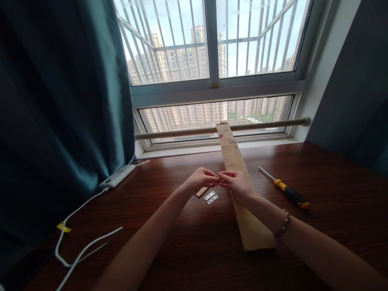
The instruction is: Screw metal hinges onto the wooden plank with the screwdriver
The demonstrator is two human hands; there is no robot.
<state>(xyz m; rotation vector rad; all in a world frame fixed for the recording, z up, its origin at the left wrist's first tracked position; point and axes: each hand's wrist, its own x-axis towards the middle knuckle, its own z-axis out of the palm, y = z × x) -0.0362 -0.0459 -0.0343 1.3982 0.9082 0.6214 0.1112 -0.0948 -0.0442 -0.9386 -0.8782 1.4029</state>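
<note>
My left hand point(200, 179) and my right hand point(238, 184) meet fingertip to fingertip above the table. Both are closed in a pinch around something small with a metallic glint, too small to name and mostly covered by the fingers. Just below them lies a silver hinge point(211, 197) with several screw holes, opened flat. A small brown piece with a hole point(201, 192) is partly hidden behind my left hand. Under my right hand and wrist runs a long pale wooden board point(256, 230), with a few small holes along its left edge.
A screwdriver point(285, 188) with a yellow and black handle lies to the right on the dark wooden table point(188, 250). At left are a white power strip point(118, 176), a white cable point(80, 258) and a blue curtain point(100, 101). The board's far end reaches a horizontal rail point(266, 124) by the window.
</note>
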